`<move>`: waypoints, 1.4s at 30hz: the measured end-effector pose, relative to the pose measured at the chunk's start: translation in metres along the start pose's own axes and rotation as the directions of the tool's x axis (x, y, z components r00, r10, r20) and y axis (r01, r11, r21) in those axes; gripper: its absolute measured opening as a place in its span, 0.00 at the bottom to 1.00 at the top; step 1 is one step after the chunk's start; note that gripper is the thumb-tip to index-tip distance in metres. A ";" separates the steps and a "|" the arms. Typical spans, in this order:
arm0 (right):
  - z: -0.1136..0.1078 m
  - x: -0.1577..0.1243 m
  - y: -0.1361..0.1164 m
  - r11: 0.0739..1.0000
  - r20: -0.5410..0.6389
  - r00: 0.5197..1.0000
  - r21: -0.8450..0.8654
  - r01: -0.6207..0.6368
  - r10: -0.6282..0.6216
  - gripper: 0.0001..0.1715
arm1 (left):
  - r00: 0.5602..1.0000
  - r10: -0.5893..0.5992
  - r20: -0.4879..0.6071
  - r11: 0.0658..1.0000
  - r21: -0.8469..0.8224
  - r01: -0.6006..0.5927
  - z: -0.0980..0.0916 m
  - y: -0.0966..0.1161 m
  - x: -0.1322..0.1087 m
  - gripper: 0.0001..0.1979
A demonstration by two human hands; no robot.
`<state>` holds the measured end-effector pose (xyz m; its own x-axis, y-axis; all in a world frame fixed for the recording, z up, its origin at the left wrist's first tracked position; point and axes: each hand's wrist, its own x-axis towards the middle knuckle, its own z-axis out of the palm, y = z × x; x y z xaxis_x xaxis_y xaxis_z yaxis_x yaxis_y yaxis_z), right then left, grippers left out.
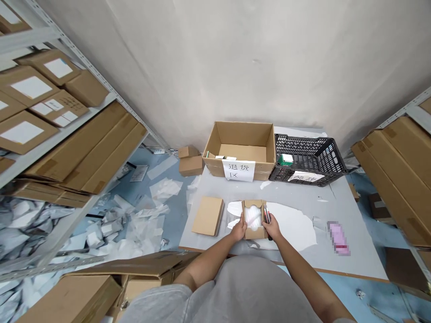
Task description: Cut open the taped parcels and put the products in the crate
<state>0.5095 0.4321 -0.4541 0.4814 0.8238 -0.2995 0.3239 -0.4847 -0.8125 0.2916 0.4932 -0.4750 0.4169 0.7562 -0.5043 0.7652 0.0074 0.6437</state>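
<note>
A small open cardboard box [255,233] is between my two hands over the grey table [215,187]. In it lies a bundle in white wrapping [252,216]. My left hand [239,229] is closed on the box's left side. Along the right side, my right hand [272,227] is closed around a slim dark box cutter [267,217] and also touches the box. A white plastic mailer [292,224] lies flat beneath and to the right. Left of the hands rests a closed cardboard box [208,216].
At the table's back stand a large open carton [244,130] with a paper sign and a black plastic crate [306,150] holding a green-and-white box [285,159]. A blurred pink item [338,237] lies right. Shelves of cartons [30,87] flank both sides; wrappers [144,229] litter the floor.
</note>
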 end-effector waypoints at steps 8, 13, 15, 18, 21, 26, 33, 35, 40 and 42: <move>-0.005 -0.017 -0.019 0.949 -0.122 0.992 -0.314 -0.020 -0.019 0.15 | 0.994 -0.067 -0.081 0.963 0.257 0.086 -0.042 0.030 0.018 0.46; -0.010 -0.026 -0.028 0.894 -0.151 0.988 -0.437 -0.099 0.036 0.19 | 0.962 0.219 -0.162 0.894 0.429 -0.131 -0.072 0.067 0.040 0.48; -0.012 -0.028 -0.030 0.881 -0.172 0.984 -0.460 -0.111 0.034 0.22 | 0.954 0.289 -0.079 0.854 0.472 -0.219 -0.082 0.079 0.048 0.36; -0.016 -0.031 -0.033 0.879 -0.195 0.979 -0.455 -0.142 0.057 0.24 | 0.966 0.257 -0.014 0.850 0.480 -0.219 -0.094 0.086 0.057 0.19; -0.021 -0.032 -0.037 0.881 -0.163 0.978 -0.433 -0.192 0.133 0.22 | 0.976 0.215 -0.025 0.863 0.474 -0.178 -0.103 0.084 0.060 0.16; -0.028 -0.028 -0.047 0.889 -0.134 0.981 -0.421 -0.182 0.137 0.12 | 0.988 0.143 -0.066 0.900 0.423 -0.103 -0.115 0.074 0.057 0.24; -0.034 -0.029 -0.062 0.873 -0.133 0.986 -0.464 -0.150 0.099 0.06 | 0.997 0.002 -0.075 0.946 0.324 0.022 -0.127 0.074 0.051 0.31; -0.037 -0.031 -0.063 0.865 -0.150 0.984 -0.476 -0.156 0.095 0.07 | 0.991 0.013 -0.129 0.935 0.352 0.034 -0.125 0.073 0.047 0.28; -0.045 -0.033 -0.061 0.897 -0.146 0.988 -0.430 -0.101 0.041 0.05 | 0.975 0.055 -0.216 0.931 0.363 0.028 -0.116 0.058 0.027 0.25; -0.044 -0.032 -0.061 0.919 -0.125 0.992 -0.390 -0.058 0.009 0.03 | 0.984 0.067 -0.167 0.927 0.376 0.000 -0.115 0.048 0.019 0.25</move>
<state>0.5104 0.4224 -0.3726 0.5823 0.7760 -0.2423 0.5876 -0.6077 -0.5342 0.2798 0.5825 -0.3875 0.3796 0.8538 -0.3563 0.8936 -0.2387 0.3801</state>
